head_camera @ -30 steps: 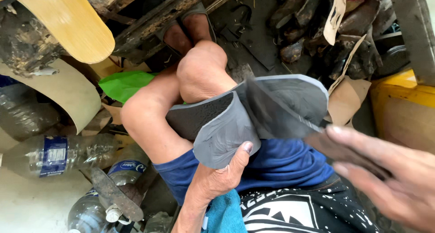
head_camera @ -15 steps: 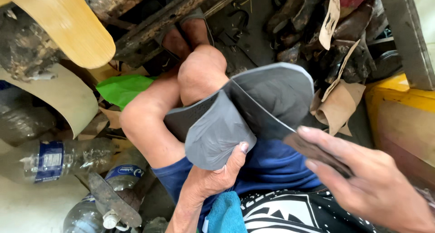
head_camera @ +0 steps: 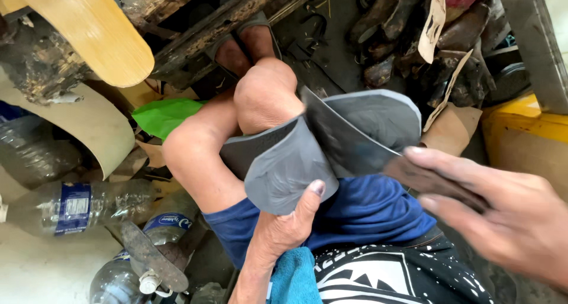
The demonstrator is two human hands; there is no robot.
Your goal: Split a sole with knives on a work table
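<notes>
A view looking down at a seated person's lap shows two bare hands working on a grey rubber shoe sole (head_camera: 331,147). The sole rests against the person's raised bare knee (head_camera: 263,94), bent into a fold, above blue shorts (head_camera: 367,212). The left hand (head_camera: 284,230) comes up from below, its grip clenched on the sole's near flap, with the thumb pressed flat on the grey rubber. The right hand (head_camera: 503,212) enters from the right edge, slightly blurred, its grip closed around the dark handle of a broad flat blade (head_camera: 346,141). The blade lies across the fold of the sole, touching it, its tip pointing toward the knee. A teal cloth (head_camera: 293,277) lies at the left wrist, beside a black garment with a white print (head_camera: 384,277). On the floor to the left lie clear plastic bottles (head_camera: 71,206) with blue labels, a curved sheet of tan cardboard (head_camera: 83,129) and a bright green scrap (head_camera: 163,115). A pale wooden board (head_camera: 89,29) juts in from the upper left. Worn dark shoes (head_camera: 414,32) are piled at the upper right, near a yellow box (head_camera: 526,132).
</notes>
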